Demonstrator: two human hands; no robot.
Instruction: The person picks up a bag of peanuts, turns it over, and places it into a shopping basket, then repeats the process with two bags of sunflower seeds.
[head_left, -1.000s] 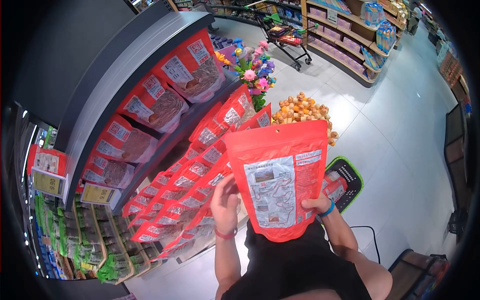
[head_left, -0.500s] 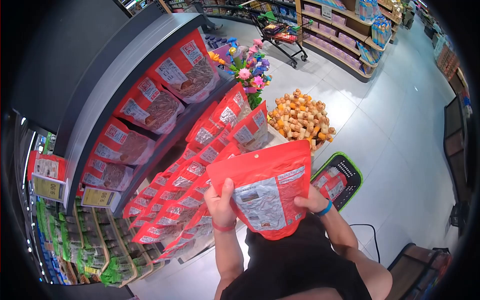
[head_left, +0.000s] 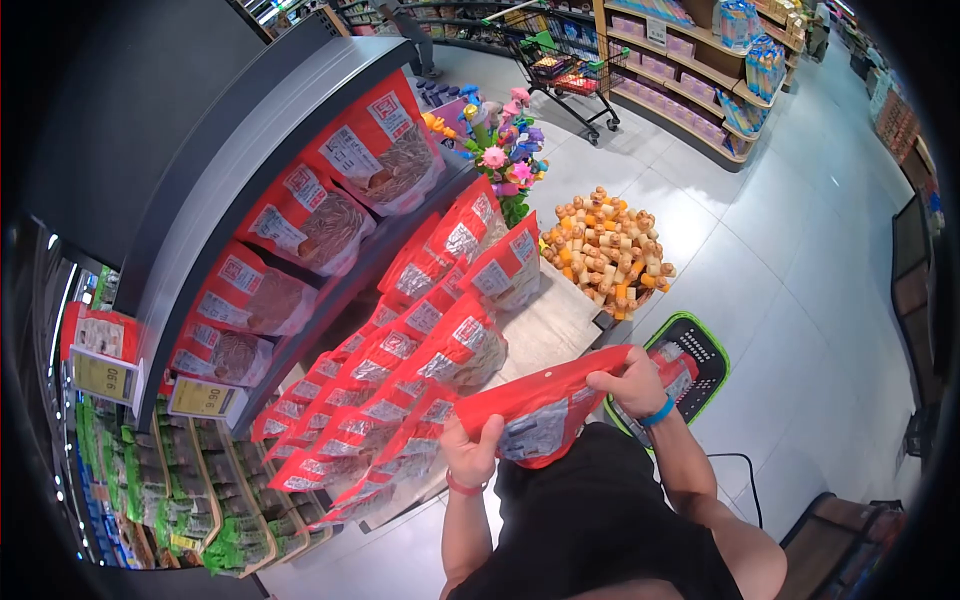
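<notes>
A red packet [head_left: 545,405] with a silvery label is held between both hands, tilted so its face looks foreshortened. My left hand [head_left: 472,452], with a red band at the wrist, pinches its left edge. The upper right corner is gripped by my right hand [head_left: 630,385], which has a blue wristband. To the left, rows of similar red packets [head_left: 385,405] stand on a pale display table [head_left: 555,312]. Beyond my right hand, a black basket with a green rim [head_left: 708,350] rests on the floor and holds red packets [head_left: 680,368].
A shelf [head_left: 215,110] of red packets with price tags [head_left: 205,397] rises at the left. Behind the table are colourful plush flowers [head_left: 505,150] and a heap of brown and orange items [head_left: 605,245]. A shopping cart [head_left: 565,65] and part of a person [head_left: 412,35] appear farther back.
The held packet has moved down and tipped flatter, uncovering more of the display table. My right hand has risen to its upper corner, and my left hand has moved slightly down and right.
</notes>
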